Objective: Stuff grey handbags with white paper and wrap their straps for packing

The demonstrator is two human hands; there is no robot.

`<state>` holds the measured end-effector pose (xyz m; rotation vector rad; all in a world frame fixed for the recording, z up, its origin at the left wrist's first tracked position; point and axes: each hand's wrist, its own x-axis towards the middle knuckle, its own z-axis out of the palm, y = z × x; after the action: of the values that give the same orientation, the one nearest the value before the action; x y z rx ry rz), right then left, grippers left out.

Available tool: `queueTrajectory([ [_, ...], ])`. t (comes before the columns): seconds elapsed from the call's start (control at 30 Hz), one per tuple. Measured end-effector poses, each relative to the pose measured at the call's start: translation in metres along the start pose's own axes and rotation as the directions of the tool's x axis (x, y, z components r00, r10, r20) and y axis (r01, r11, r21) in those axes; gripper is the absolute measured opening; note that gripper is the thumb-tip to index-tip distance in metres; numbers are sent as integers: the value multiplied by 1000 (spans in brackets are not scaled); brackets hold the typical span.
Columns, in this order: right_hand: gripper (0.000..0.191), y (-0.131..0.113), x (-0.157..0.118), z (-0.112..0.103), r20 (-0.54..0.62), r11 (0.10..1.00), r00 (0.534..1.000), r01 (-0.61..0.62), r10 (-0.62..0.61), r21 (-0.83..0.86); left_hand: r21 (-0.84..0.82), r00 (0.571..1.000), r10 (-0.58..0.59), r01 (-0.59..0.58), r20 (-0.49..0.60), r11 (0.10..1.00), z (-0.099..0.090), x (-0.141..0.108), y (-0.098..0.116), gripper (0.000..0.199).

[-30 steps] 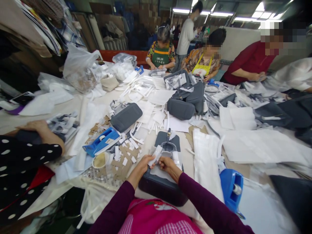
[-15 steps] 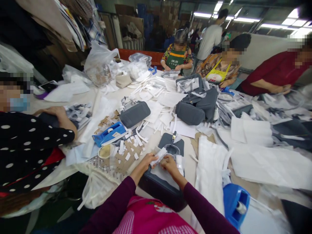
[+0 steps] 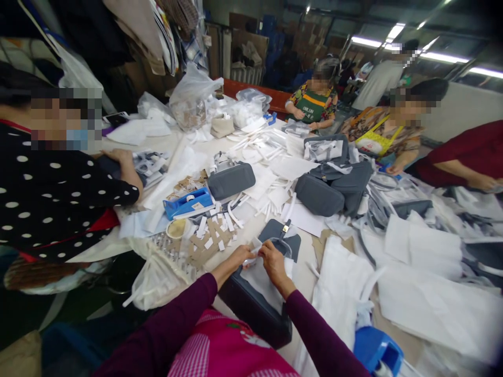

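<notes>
A dark grey handbag (image 3: 255,311) lies in front of me at the table edge, its flap (image 3: 271,230) with a small gold buckle spread away from me. White paper (image 3: 262,277) covers part of the bag's upper side. My left hand (image 3: 244,255) is closed on a strip of white wrapping (image 3: 256,245) near the bag's strap. Just to its right, my right hand (image 3: 272,257) has its fingers pinched together at the end of the same wrapping. The strap loop (image 3: 288,246) shows partly behind my right hand; the fingertips are partly hidden.
A blue tape dispenser (image 3: 188,203) sits left, beside cardboard with white tags (image 3: 210,238). Another blue dispenser (image 3: 377,351) is front right. Grey bags (image 3: 231,180) and white foam sheets (image 3: 338,283) cover the table. A co-worker in polka dots (image 3: 58,193) sits left; others work opposite.
The view has swung left and tilted. My right hand has lifted slightly and come closer to my left hand at the wrapping. The bag stays in place before me.
</notes>
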<state>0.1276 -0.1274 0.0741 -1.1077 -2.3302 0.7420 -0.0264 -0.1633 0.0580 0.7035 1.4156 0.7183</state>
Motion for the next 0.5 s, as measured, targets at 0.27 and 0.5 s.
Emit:
queueTrajectory([
  [0.27,15,2,27,1,241,987,958,-159,158,-14,-7,999,-3,3,-54,1000,3,-1,2,8],
  [0.5,24,5,51,-4,365,970,902,-241,231,-20,-85,999,47,-48,-23,995,2,-15,9,22],
])
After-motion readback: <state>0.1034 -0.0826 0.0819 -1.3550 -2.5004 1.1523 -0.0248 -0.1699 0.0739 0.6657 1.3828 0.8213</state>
